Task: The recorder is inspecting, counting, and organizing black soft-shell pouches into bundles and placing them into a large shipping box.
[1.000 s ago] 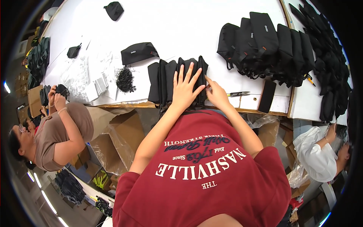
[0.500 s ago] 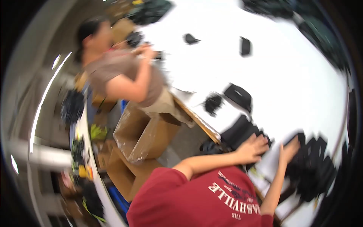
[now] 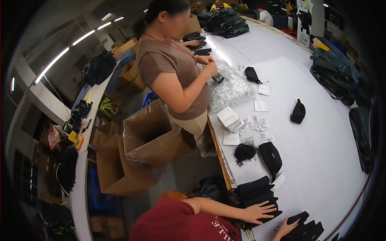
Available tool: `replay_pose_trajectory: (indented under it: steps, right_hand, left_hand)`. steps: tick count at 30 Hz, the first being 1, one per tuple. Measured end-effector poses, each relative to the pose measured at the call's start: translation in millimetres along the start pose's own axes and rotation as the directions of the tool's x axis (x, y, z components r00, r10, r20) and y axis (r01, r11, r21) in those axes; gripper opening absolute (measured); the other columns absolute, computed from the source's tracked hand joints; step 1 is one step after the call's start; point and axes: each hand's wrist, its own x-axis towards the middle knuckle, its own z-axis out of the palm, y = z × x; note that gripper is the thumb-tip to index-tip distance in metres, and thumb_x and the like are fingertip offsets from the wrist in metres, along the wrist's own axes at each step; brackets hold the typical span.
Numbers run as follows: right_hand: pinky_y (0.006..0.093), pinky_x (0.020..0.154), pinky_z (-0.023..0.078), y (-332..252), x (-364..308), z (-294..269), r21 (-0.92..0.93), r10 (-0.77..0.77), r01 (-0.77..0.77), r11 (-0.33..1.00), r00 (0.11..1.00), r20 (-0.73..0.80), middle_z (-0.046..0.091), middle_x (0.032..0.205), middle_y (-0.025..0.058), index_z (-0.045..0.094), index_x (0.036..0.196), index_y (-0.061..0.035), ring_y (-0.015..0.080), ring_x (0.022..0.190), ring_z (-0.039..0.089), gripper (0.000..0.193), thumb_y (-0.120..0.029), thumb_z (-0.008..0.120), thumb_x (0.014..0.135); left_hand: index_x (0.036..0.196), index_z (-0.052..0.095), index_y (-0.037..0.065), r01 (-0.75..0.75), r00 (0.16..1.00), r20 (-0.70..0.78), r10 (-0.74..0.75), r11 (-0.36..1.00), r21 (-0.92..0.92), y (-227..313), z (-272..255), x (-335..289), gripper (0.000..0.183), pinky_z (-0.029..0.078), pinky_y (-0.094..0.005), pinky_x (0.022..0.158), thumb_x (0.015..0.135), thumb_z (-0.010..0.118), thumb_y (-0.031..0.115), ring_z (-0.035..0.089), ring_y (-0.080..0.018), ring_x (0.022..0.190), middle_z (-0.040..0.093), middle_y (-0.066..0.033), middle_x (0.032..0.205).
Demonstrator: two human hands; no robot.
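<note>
My left hand (image 3: 259,212) lies flat with fingers spread on a row of black zip pouches (image 3: 254,188) at the table's near edge. To its right, my right hand (image 3: 286,227) rests with thumb and fingers apart against a second group of black pouches (image 3: 309,231), partly cut off by the lower rim. Beyond my left hand, a larger black pouch (image 3: 270,157) lies beside a tangle of black cords (image 3: 245,152). A white printed card (image 3: 278,182) sits close to the left-hand row.
A co-worker (image 3: 173,76) stands at the table's left side, handling a small dark item. Near them lie a clear bag of white packets (image 3: 233,89), stacked white cards (image 3: 229,117) and two small pouches. Open cardboard boxes (image 3: 116,168) stand on the floor. Dark bags (image 3: 331,76) line the far right.
The view has swung, showing more of the far table and room. My hands now appear lower in the picture, still against the pouches; the left fingers look more spread.
</note>
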Motion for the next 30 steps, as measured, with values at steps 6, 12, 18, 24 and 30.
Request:
replay_pose_trajectory:
  steps: [6,12,18,24,30]
  right_hand:
    - [0.0398,0.099,0.041,-17,-15,-5,0.147,0.066,-0.062,0.987,0.997,-0.027,0.049,0.130,0.0260,0.042,0.135,0.0008,0.0372,0.118,0.050,0.057,-0.013,0.066,0.084]
    - [0.0395,0.085,0.049,-46,-58,-29,0.201,0.147,-0.116,0.973,0.978,-0.146,0.058,0.119,0.0243,0.045,0.129,-0.0002,0.0376,0.102,0.060,0.050,-0.020,0.065,0.087]
    - [0.0412,0.081,0.049,-68,-127,-46,0.207,0.144,-0.115,0.972,0.981,-0.131,0.057,0.116,0.0244,0.043,0.129,0.0005,0.0385,0.101,0.060,0.048,-0.015,0.063,0.088]
    - [0.0416,0.080,0.047,-37,-185,-29,0.307,0.128,-0.147,0.940,0.989,0.080,0.057,0.108,0.0237,0.040,0.124,0.0018,0.0378,0.094,0.059,0.051,-0.008,0.065,0.080]
    - [0.0377,0.083,0.045,-37,-195,-29,0.513,-0.046,-0.086,0.854,0.970,0.238,0.054,0.104,0.0226,0.041,0.122,0.0023,0.0328,0.095,0.056,0.056,-0.013,0.071,0.078]
  left_hand:
    - [0.144,0.032,0.013,-0.044,0.998,-0.046,0.044,0.999,0.007,-6,10,5,0.072,0.008,-0.0539,0.114,0.084,0.058,0.042,0.011,-0.0328,0.143,0.014,-0.0168,0.154]
    - [0.143,0.034,0.013,-0.073,0.987,-0.138,0.076,0.997,0.027,-8,8,5,0.073,0.009,-0.0531,0.114,0.081,0.063,0.040,0.012,-0.0307,0.143,0.015,-0.0155,0.154]
    - [0.143,0.035,0.014,-0.043,0.991,-0.125,0.055,0.994,0.096,-8,7,2,0.072,0.009,-0.0524,0.114,0.082,0.061,0.041,0.012,-0.0313,0.144,0.016,-0.0156,0.154]
    - [0.143,0.035,0.015,-0.038,0.996,-0.078,0.047,0.993,0.108,-1,6,2,0.071,0.009,-0.0526,0.114,0.082,0.061,0.041,0.012,-0.0315,0.144,0.016,-0.0143,0.155]
    - [0.142,0.037,0.016,0.048,0.999,0.009,-0.049,0.994,0.096,12,4,8,0.070,0.008,-0.0524,0.114,0.081,0.062,0.040,0.013,-0.0322,0.143,0.017,-0.0141,0.154]
